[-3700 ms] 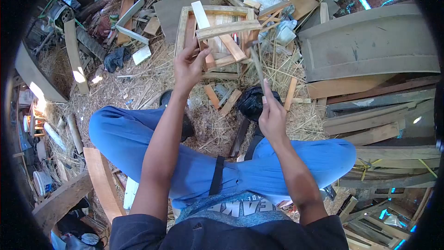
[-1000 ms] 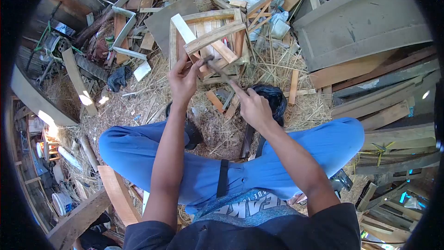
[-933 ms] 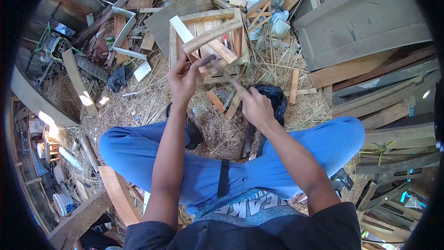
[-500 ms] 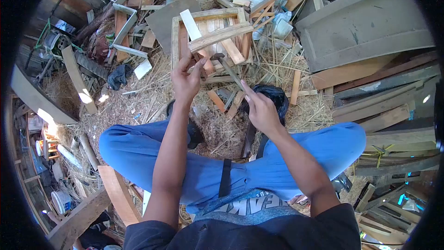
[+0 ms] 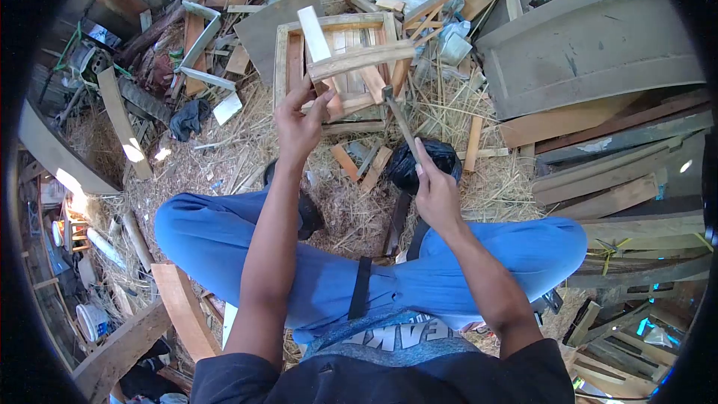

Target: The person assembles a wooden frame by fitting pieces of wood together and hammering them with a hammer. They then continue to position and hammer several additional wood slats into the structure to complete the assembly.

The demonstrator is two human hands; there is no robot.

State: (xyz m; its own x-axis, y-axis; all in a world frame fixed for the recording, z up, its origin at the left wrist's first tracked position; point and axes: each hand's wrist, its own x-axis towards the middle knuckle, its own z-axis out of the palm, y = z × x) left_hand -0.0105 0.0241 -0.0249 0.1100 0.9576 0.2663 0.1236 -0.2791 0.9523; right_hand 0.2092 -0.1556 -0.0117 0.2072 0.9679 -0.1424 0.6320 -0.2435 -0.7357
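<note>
My left hand (image 5: 299,121) is closed, fingers pinched at the near left end of a small wooden assembly. It has a worn wooden crossbar (image 5: 363,60) and a white-faced slat (image 5: 314,34); exactly what the fingertips grip is partly hidden. In my right hand (image 5: 437,193) is a hammer (image 5: 404,124), held by its handle, with its head up and just right of the assembly's lower edge. Head and wood appear apart. Behind the assembly lies a wooden frame (image 5: 281,60) with slats inside.
Straw and wood scraps (image 5: 345,162) cover the ground before my crossed legs. A black plastic bag (image 5: 426,164) lies below the hammer. A large grey panel (image 5: 583,49) and stacked boards (image 5: 613,168) stand at right. Curved planks (image 5: 120,120) lean at left.
My right hand has shifted right and down, drawing the hammer head away from the wood near my left fingers. My left hand and the assembly have barely moved.
</note>
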